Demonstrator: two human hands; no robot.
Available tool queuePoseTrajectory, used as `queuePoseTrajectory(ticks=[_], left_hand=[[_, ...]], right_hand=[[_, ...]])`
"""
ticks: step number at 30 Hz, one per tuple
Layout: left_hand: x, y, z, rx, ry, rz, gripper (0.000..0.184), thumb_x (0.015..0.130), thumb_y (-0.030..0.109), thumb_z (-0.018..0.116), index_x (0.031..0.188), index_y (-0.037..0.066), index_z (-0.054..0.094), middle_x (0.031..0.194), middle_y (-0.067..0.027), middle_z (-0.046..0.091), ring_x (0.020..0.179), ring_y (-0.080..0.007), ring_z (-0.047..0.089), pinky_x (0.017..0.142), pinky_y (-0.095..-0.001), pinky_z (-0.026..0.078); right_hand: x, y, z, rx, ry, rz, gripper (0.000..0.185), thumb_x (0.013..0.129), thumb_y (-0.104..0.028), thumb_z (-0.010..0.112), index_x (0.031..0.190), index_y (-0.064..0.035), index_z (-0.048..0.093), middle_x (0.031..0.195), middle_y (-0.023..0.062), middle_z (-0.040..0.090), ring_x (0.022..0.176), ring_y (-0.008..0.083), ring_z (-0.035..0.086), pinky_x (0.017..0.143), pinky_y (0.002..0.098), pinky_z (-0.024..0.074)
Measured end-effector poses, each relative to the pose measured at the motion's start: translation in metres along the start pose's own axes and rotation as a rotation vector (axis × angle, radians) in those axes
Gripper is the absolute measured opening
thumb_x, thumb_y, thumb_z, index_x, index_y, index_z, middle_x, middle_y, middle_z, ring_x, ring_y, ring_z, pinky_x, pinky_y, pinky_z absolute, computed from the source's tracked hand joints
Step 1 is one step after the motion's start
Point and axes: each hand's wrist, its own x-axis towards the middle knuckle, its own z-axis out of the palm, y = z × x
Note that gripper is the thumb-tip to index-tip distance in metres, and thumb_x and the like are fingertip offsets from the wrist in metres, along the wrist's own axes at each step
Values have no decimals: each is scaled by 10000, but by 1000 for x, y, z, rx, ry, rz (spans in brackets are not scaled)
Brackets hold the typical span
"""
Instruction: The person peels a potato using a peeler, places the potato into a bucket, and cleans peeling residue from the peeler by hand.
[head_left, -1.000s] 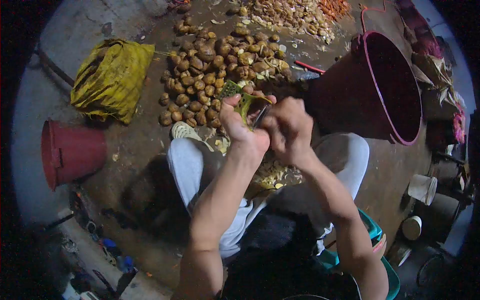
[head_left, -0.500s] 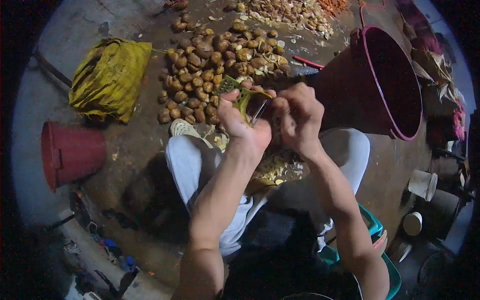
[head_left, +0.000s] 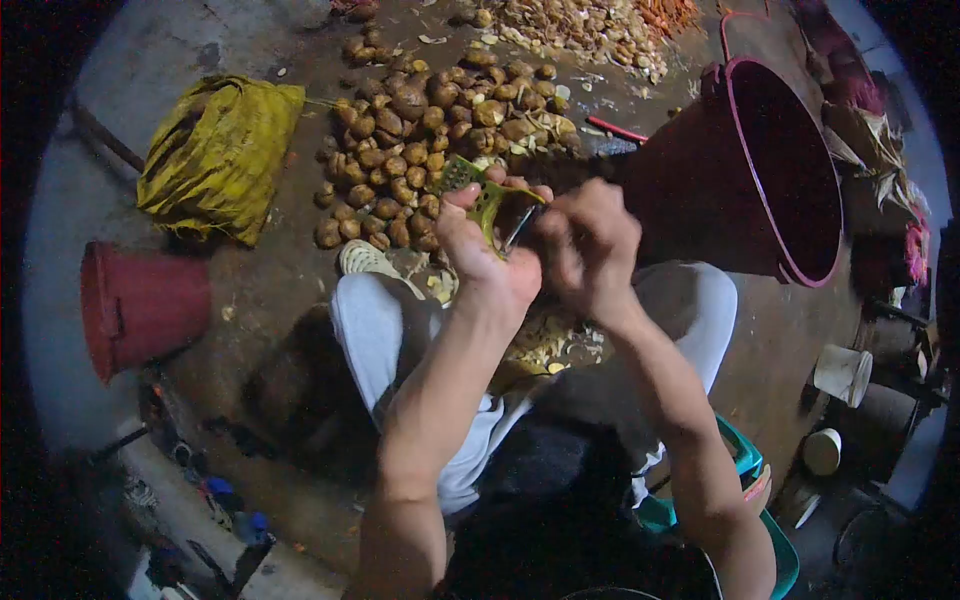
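Observation:
Fingers and thumb of my left hand (head_left: 485,245) are wrapped round a yellow-green tool (head_left: 488,207) with round holes and a metal blade. Just right of the blade is my right hand (head_left: 590,240), its fingers curled; what they hold, if anything, is hidden. Beyond both hands a heap of brown, round, potato-like pieces (head_left: 390,140) lies on the floor. Pale slices and peelings (head_left: 550,345) lie below my hands, between my knees.
A large dark red bucket (head_left: 690,180) leans on its side at the right. To the left are a yellow sack (head_left: 222,160) and a smaller red bucket (head_left: 155,305). Pale peelings (head_left: 590,30) and orange scraps (head_left: 668,14) lie at the top. A green stool (head_left: 738,450) shows beneath me.
My right hand moved away from the tool to the right, then back slightly toward it. My left hand stays nearly in place, still holding the tool.

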Motion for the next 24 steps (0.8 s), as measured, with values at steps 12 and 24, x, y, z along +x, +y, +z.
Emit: queuePoseTrajectory(ticks=[12, 24], left_hand=[[-2, 3, -5, -51, -136, -42, 242, 829, 276, 506, 927, 66, 576, 818, -94, 632, 819, -252, 622, 762, -387, 505], [-1, 2, -4, -72, 57, -85, 249, 800, 254, 489, 893, 45, 588, 776, -116, 628, 752, -333, 626, 796, -445, 520]], right_hand=[[3, 5, 3, -14, 46, -46, 103, 732, -69, 722, 805, -95, 654, 711, 44, 594, 673, 239, 563, 664, 344, 380], [4, 3, 1, 4, 62, -18, 157, 665, -29, 726, 782, -113, 662, 723, 53, 629, 675, 248, 586, 668, 365, 396]])
